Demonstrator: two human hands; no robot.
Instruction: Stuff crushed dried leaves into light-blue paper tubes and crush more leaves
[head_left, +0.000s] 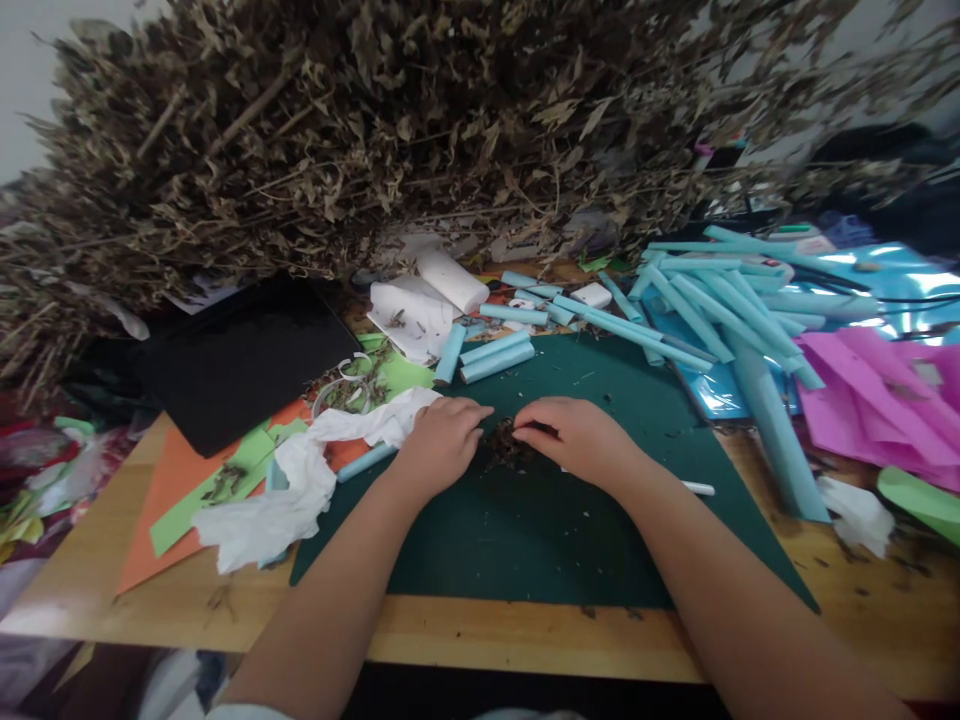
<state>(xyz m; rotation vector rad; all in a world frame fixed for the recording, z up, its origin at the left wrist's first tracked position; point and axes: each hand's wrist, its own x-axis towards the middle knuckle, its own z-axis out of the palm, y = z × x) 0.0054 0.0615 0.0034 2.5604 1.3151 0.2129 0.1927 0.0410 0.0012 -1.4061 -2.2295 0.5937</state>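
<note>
A small dark clump of dried leaves (508, 443) on the green cutting mat (525, 530) is pinched between left hand (442, 440) and right hand (574, 435); fingertips curled, largely hidden; clump detail blurred.

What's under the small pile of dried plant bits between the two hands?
The pile lies on the dark green cutting mat, pinched between the left hand and right hand. The fingers cover its edges.
</note>
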